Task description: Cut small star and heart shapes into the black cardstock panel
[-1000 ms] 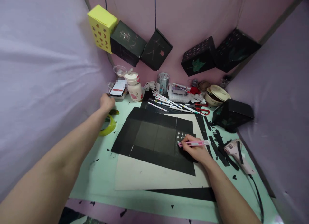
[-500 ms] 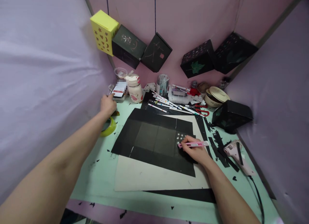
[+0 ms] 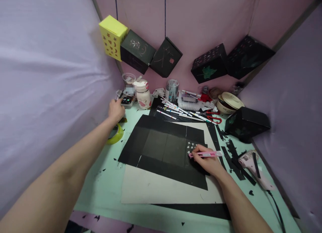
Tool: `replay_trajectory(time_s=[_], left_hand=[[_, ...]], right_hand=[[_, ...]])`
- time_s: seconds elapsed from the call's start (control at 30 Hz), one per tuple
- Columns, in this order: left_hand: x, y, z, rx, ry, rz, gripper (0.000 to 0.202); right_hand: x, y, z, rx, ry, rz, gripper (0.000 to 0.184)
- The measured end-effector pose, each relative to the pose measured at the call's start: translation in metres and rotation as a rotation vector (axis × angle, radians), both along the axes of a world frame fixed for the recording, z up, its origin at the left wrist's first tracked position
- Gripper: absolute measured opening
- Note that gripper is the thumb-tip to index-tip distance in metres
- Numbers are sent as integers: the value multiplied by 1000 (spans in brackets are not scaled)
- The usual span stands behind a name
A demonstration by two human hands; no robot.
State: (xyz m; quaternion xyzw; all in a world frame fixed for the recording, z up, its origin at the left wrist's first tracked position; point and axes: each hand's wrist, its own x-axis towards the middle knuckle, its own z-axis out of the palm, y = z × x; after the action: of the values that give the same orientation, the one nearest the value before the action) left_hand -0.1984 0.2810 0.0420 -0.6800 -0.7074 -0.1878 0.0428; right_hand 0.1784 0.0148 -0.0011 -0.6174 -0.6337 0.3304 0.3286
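Pink tool (image 3: 210, 154) clamped in right fingers (image 3: 197, 151), grip of left fingers (image 3: 121, 105) unclear, phone screen (image 3: 127, 101) darker.

Two hands (image 3: 116, 111), five black boxes (image 3: 138, 52), one bottle (image 3: 144, 97) show.

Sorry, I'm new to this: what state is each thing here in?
Right hand: closed around the pink tool.
Pink tool: held, tip at the black sheet.
Black sheet: spread out, stars cut near its right end.
Left hand: fingers at the phone.
Phone: screen lit.
Bottle: upright, lid on.
Tape roll: lying flat.
Glue gun: lying down, cord attached; power unclear.
Yellow box: hanging.
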Motion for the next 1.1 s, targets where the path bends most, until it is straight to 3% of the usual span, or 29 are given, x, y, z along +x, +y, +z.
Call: replay_trajectory(time_s=[0.3,0.53,0.63,0.8,0.9,1.0,1.1], left_hand=[[8,-2,4,-86,-21,-101,42],[22,-20,16,11,-81,-124,49],[45,-56,15,19,-98,-256,40],[115,-156,1,-115,-95,-725,25],[155,-210,-8,-191,-65,-944,21],[181,-240,-17,-232,-21,-1033,19],[191,-249,-26,-241,5,-1040,20]], right_hand=[[0,0,1,-15,-12,-11,19],[0,0,1,-11,8,-4,18],[-1,0,1,6,1,-3,18],[-2,0,2,28,6,6,19],[-1,0,1,46,14,8,19],[-1,1,-1,62,12,10,19],[-1,1,-1,77,13,17,18]])
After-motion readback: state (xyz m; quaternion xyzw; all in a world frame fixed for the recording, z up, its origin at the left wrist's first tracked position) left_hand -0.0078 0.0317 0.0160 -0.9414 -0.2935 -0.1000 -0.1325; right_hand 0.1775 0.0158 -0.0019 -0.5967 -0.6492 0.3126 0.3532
